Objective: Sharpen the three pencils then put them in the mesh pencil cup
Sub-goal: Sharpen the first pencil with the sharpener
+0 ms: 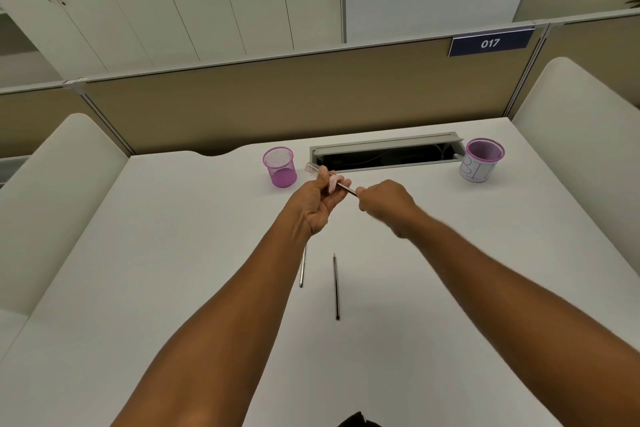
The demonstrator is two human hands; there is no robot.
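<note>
White table (pixel 450 253) spreads before us, where our left hand (pixel 317 204) closes around the sharpener (pixel 333 183) and our right hand (pixel 388 199) pinches a pencil (pixel 347 189) to feed it in, two pencils (pixel 336 284) waiting near, the mesh pencil cup (pixel 280 166) just far-left.

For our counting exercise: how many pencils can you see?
3: one pencil held between both hands, a grey pencil and a dark pencil lying on the desk.
</note>
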